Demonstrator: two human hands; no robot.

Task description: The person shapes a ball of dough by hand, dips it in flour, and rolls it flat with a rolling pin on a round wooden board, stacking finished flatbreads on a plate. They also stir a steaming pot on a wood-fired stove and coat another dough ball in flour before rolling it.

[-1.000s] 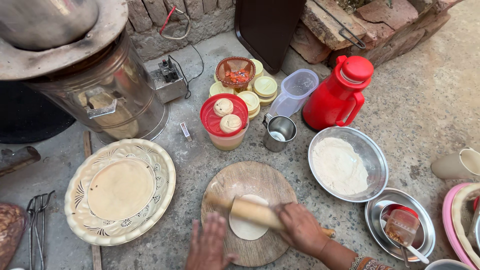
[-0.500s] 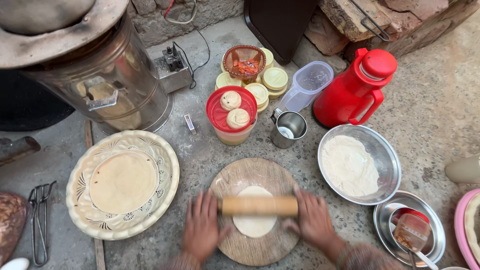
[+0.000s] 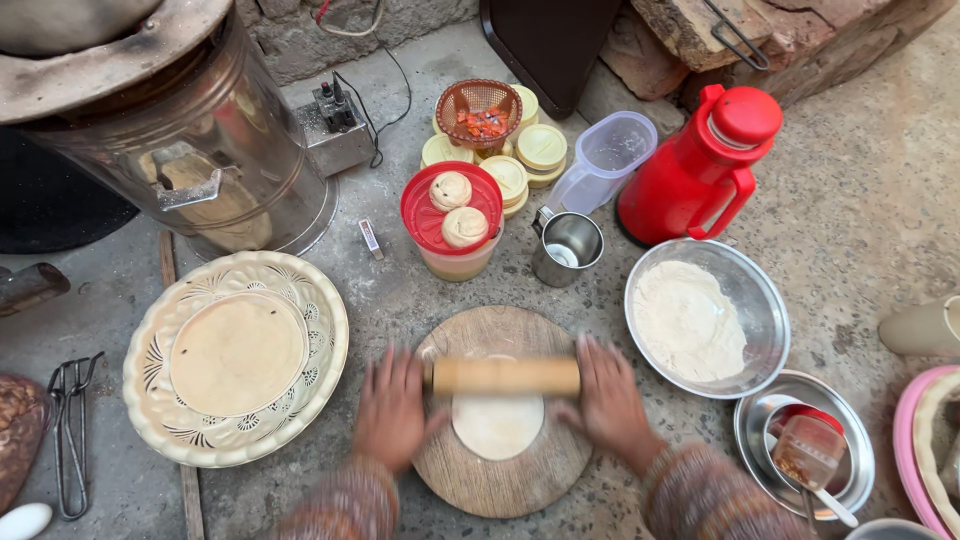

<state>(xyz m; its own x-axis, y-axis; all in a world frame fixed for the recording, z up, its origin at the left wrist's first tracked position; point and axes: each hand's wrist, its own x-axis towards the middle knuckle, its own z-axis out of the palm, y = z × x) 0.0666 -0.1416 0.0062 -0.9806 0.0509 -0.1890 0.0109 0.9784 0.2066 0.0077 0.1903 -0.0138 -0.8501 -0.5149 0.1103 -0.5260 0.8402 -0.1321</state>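
Seen from your head camera, looking down: your left hand point(image 3: 392, 408) and right hand point(image 3: 607, 400) lie flat, fingers spread open, each palm pressing one end of a wooden rolling pin point(image 3: 505, 376). The hands are blurred. The pin lies crosswise over a pale disc of dough point(image 3: 497, 424) on a round wooden board point(image 3: 503, 486) on the concrete floor. A patterned plate point(image 3: 320, 300) holding a flatbread point(image 3: 237, 352) sits left; a steel bowl of flour point(image 3: 765, 310) sits right.
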